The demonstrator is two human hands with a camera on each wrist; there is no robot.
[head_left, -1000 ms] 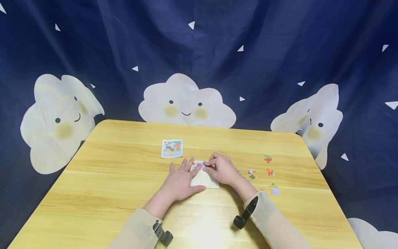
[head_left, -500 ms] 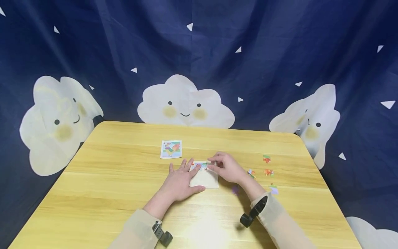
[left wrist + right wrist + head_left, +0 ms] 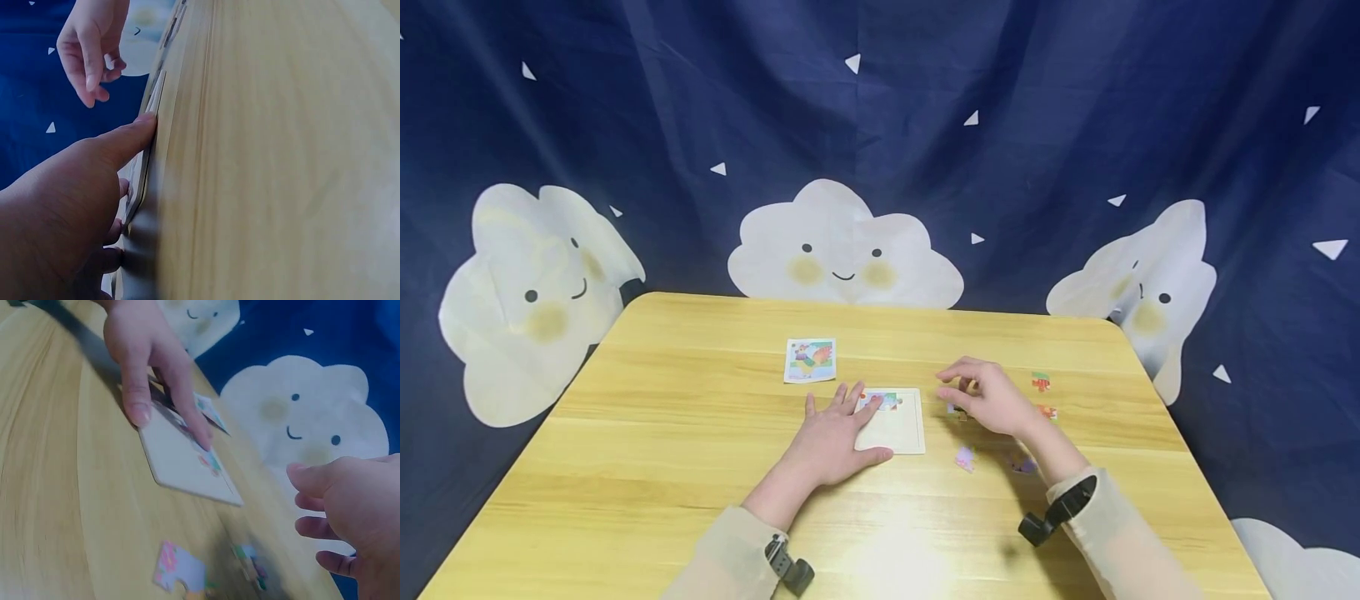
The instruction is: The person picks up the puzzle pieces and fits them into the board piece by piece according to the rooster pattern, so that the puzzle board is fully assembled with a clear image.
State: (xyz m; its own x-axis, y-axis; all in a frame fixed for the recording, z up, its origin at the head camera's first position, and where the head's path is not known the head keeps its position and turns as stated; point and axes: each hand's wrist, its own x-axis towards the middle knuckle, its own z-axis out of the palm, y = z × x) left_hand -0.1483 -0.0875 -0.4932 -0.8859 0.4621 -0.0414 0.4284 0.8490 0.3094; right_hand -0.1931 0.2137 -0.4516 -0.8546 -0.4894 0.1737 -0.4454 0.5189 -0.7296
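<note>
A square white puzzle board (image 3: 898, 429) lies on the table with joined picture pieces (image 3: 891, 401) along its far side. My left hand (image 3: 826, 446), fingers spread, rests on the board's left part, index fingertip on those pieces and thumb at the near edge. In the right wrist view, the board (image 3: 178, 456) lies flat under those fingers. My right hand (image 3: 992, 400) hovers right of the board, fingers loosely bent, holding nothing. Beneath it, partly covered, lies a loose puzzle piece (image 3: 961, 416). A lilac and pink puzzle piece (image 3: 169, 564) shows clearly in the right wrist view.
A picture card (image 3: 810, 361) of a colourful bird lies beyond the board to the left. More loose pieces lie at the right: a red and green piece (image 3: 1041, 382), an orange piece (image 3: 1048, 412) and a purple piece (image 3: 1022, 463) near the right forearm.
My right hand has let go of a piece at the board's far side and moved right, over the loose pieces. The left hand has stayed on the board.
</note>
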